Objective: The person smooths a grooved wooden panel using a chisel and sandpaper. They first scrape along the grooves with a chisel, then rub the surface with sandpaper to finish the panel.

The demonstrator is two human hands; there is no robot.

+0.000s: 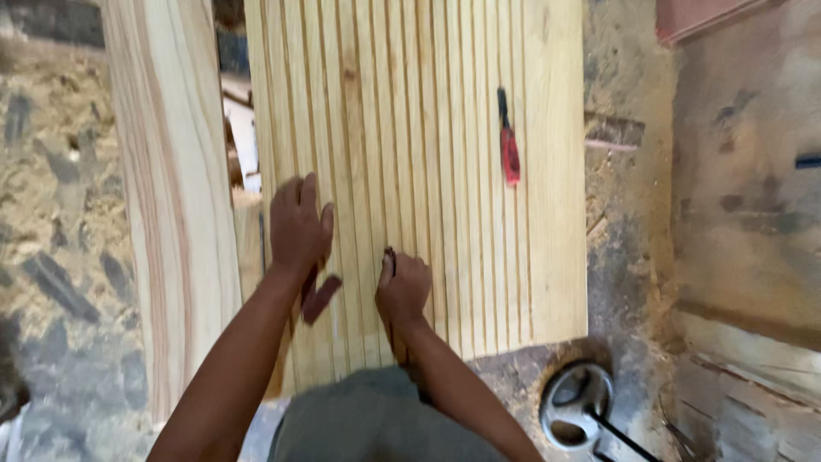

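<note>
- Closed around a small dark tool [389, 257], the right hand [402, 289] is seen low in the view, its knuckles resting on the grooved wooden panel [445, 162]; only the tool's tip is shown above the fist, set against one of the grooves.
- Just to the left, the left hand [298, 224] is laid flat and open on the same panel, fingers spread and pointing away, with nothing held; it is slightly blurred.
- Under the left wrist, a short dark brown piece [321, 298] is seen on the panel; what it is cannot be told.
- Near the panel's lower right corner, a round metal object [577, 404] is seen on the dusty floor.
- Both hands are placed near the panel's near edge; the left hand lies close to its left edge, while wide bare grooved wood is left to the right and beyond.
- Left of the panel, across a narrow gap, a plain pale board [171, 197] is stood alongside.
- Farther up, near the right edge, a red-handled tool [509, 147] is laid along the grooves, well apart from both hands.
</note>
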